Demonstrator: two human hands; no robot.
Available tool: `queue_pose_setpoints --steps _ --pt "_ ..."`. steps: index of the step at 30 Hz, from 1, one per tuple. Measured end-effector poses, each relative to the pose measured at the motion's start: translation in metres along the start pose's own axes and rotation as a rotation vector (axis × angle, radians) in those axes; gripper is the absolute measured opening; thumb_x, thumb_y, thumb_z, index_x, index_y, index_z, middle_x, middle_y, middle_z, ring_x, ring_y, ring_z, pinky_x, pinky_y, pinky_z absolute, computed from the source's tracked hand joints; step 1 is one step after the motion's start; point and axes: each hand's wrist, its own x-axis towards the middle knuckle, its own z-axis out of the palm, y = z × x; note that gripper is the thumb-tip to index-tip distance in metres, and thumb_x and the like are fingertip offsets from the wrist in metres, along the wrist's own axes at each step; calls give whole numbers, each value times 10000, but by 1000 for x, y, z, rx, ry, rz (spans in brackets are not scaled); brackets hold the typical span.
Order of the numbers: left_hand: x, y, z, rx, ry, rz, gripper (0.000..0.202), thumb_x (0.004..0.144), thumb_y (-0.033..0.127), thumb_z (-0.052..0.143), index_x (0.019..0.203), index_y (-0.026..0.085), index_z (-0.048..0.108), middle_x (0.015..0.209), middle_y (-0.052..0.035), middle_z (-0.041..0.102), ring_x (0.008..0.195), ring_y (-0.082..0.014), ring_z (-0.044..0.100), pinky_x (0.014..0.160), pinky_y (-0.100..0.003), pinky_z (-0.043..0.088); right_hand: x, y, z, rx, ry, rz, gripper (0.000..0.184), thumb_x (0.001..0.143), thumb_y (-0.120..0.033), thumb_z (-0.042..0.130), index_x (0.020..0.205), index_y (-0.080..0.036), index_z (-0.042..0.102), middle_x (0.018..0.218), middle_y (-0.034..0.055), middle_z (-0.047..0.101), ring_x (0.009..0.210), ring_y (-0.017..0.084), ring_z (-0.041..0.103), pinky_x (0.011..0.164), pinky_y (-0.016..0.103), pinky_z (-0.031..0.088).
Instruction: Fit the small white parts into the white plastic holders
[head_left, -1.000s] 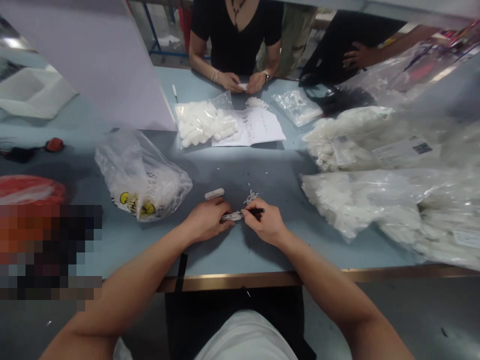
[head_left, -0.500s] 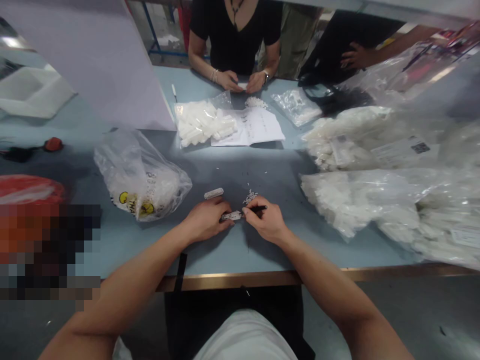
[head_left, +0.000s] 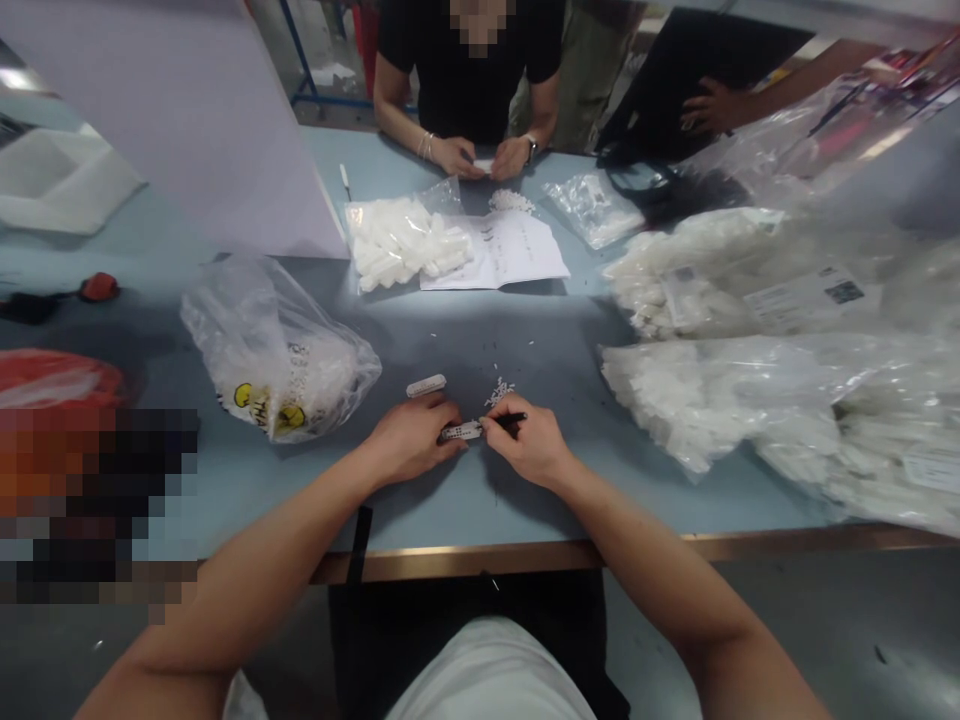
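My left hand (head_left: 410,442) is closed on a small white connector strip (head_left: 460,431) and presses it to the blue table (head_left: 465,490). My right hand (head_left: 529,443) pinches a thin black tool (head_left: 510,419) whose tip touches the strip's right end. Just beyond my left hand lies a second white strip (head_left: 426,385). A little pile of tiny white pieces (head_left: 500,390) sits just past my right hand.
A clear bag with yellow print (head_left: 277,350) lies to the left. Big bags of white plastic parts (head_left: 757,380) fill the right side. Across the table a person's hands (head_left: 484,158) work beside a bag of white parts (head_left: 405,242) and a paper sheet (head_left: 517,250).
The hands stay in place on the strip and tool. The view has shifted slightly, nothing else has moved.
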Motion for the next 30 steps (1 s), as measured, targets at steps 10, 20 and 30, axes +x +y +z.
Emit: queue_pose_setpoints --steps 10,20,30 --pt "1 2 -2 48 -21 -4 200 834 374 514 869 191 589 920 -71 594 833 -226 590 703 -322 449 -2 -2 0 -142 -68 -179 118 844 -282 508 797 -211 588 694 3 636 621 125 569 607 232 390" --pt "1 0 1 38 0 4 215 832 399 517 891 206 591 911 -55 591 845 -230 594 698 -317 445 -1 1 -1 -8 -6 -54 120 808 -309 563 756 -207 602 621 -23 602 535 100 519 558 218 383" --pt "1 1 -1 2 11 8 194 820 375 544 906 212 607 916 -48 595 826 -212 589 700 -306 440 0 3 -3 101 11 6 139 795 -331 578 743 -202 586 562 -33 577 476 89 484 512 214 377"
